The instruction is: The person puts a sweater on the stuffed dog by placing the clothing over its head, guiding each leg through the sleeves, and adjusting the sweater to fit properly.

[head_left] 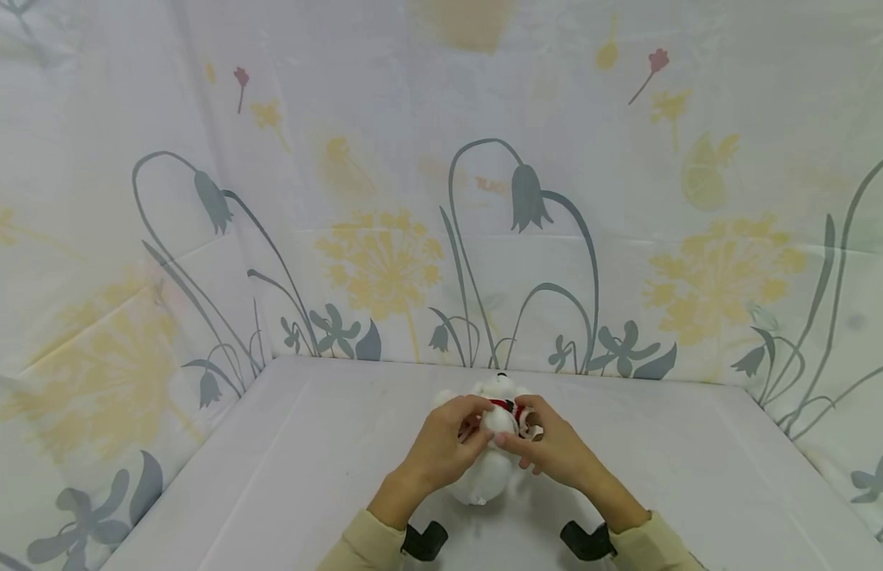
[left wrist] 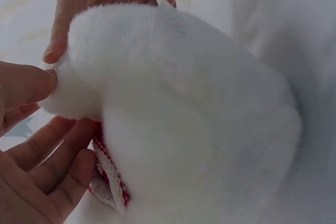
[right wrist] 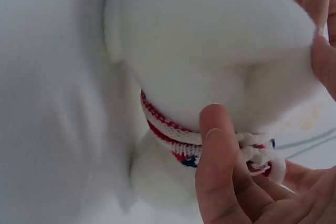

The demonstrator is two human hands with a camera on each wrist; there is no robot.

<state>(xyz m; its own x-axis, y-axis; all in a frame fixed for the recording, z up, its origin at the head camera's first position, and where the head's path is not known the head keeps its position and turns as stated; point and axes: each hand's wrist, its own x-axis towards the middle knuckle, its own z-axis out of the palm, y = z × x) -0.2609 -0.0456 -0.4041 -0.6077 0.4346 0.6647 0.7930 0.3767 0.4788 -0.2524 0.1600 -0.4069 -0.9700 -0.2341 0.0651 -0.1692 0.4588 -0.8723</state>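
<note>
A white plush toy (head_left: pixel 477 480) with a dark nose at its far end lies on the table between both hands. Around it runs a knitted scarf (right wrist: pixel 170 136) in red, white and dark blue. My left hand (head_left: pixel 445 444) grips the plush at its left side; in the left wrist view the thumb presses the fur and the fingers curl in beside the red-and-white knit. On the other side my right hand (head_left: pixel 556 444) has its curled fingers around the scarf's fringed end, the thumb lying against the plush. Part of the scarf is hidden behind the fingers and fur.
The plush is on a white-covered table (head_left: pixel 306 444). Behind and at both sides hangs a pale curtain (head_left: pixel 384 103) printed with grey and yellow flowers. Black wrist straps (head_left: pixel 425 542) show at the sleeves.
</note>
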